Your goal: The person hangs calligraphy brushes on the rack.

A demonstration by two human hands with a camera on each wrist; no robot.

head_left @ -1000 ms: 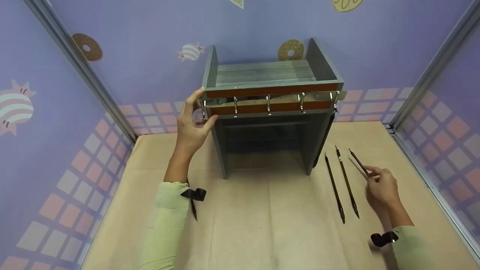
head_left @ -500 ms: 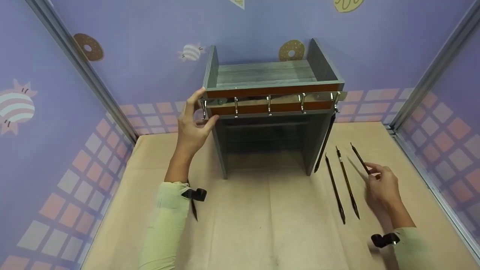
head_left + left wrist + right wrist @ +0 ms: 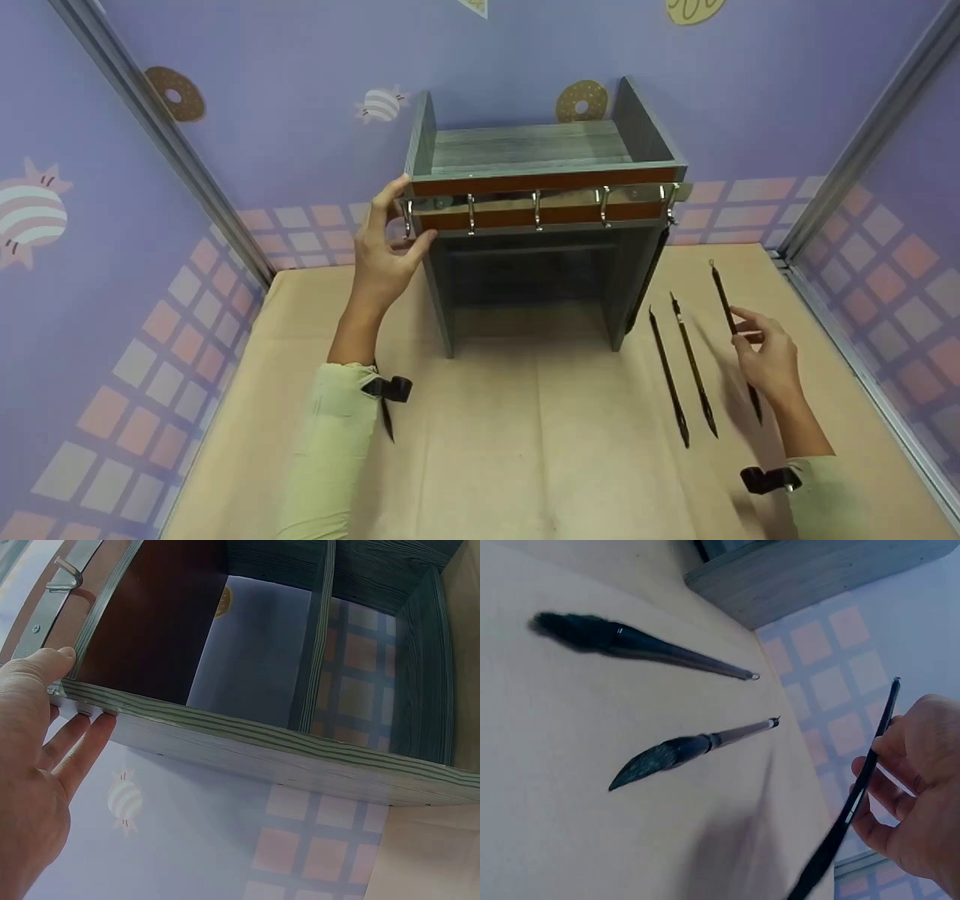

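Observation:
A grey wooden shelf [image 3: 525,146] with a metal hook rail [image 3: 536,202] stands at the back of the table. My left hand [image 3: 390,240] grips its left front corner, thumb on the front edge and fingers along the side panel [image 3: 225,735]. My right hand [image 3: 761,356] pinches a black brush [image 3: 724,300] by its shaft and holds it just above the table, its thin end pointing away; the right wrist view shows the brush [image 3: 855,802] between thumb and fingers. Two more brushes [image 3: 669,379] [image 3: 694,367] lie side by side left of that hand. Another brush [image 3: 649,281] hangs from the rightmost hook.
The tan table [image 3: 525,450] is enclosed by purple patterned walls with metal corner posts [image 3: 862,142] on both sides. The shelf's lower opening [image 3: 525,285] faces me. A black strap [image 3: 390,388] sits on each wrist.
My right hand has lifted the rightmost brush off the table and swung its thin end farther away. The left hand and the shelf have stayed put.

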